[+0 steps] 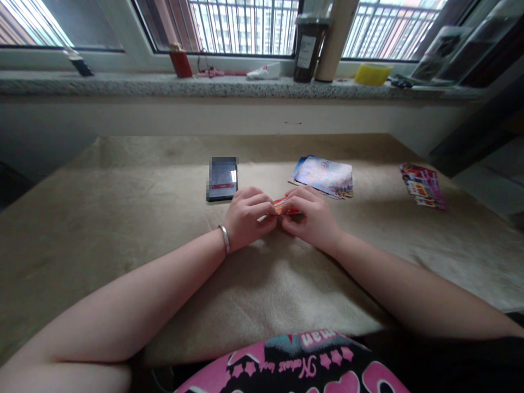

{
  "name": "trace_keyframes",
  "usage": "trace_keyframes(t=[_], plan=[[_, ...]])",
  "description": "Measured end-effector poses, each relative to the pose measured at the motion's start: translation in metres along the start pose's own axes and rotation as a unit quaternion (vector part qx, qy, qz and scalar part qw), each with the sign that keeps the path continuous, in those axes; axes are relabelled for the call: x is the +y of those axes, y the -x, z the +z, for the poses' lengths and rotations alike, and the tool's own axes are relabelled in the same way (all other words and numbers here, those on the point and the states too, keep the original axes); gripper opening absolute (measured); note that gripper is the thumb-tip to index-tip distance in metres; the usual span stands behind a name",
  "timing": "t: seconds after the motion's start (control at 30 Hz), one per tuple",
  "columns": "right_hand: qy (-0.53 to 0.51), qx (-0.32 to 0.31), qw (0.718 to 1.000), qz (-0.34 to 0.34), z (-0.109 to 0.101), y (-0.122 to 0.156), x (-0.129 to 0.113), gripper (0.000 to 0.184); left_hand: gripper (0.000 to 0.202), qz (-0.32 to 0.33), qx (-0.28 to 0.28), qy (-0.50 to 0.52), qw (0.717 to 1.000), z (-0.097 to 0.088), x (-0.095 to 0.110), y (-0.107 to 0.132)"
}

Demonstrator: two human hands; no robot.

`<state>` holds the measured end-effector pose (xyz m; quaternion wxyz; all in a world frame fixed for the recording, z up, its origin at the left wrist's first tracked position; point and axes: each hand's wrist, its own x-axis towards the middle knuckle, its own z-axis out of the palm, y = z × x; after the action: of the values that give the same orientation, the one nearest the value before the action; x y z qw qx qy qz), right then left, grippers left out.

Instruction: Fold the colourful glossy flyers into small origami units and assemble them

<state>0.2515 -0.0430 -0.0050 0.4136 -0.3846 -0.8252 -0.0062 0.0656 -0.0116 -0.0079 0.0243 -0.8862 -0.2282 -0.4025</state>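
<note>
Between my two hands, low over the middle of the table, is a small flat red piece with yellow and white print (279,204), perhaps a packet. My left hand (250,213), with a silver bangle (224,239) at the wrist, pinches its left end between thumb and fingers. On the other end the fingertips of my right hand (313,218) are closed too, close against the left ones. Most of the red piece is hidden behind the fingers. Just beyond the right hand lies a loose stack of glossy printed sheets (325,173).
A dark phone-like device (222,180) lies beyond the left hand. Several pink and red printed packets (423,186) are fanned out at the right. Behind the table, the stone windowsill (135,84) bears a dark lidded jar (310,49), a red lighter-shaped object (180,61) and a yellow item (372,75).
</note>
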Motion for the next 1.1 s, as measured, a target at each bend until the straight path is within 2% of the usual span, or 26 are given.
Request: trace_keyframes(t=[0.3, 1.1], plan=[[0.015, -0.009, 0.999, 0.040, -0.001, 0.002, 0.006, 0.010, 0.011, -0.018, 0.008, 0.015, 1.000, -0.002, -0.002, 0.001], [0.050, -0.037, 0.997, 0.049, -0.008, 0.003, 0.012, 0.007, 0.011, -0.021, 0.018, 0.023, 0.999, -0.002, -0.005, 0.002]])
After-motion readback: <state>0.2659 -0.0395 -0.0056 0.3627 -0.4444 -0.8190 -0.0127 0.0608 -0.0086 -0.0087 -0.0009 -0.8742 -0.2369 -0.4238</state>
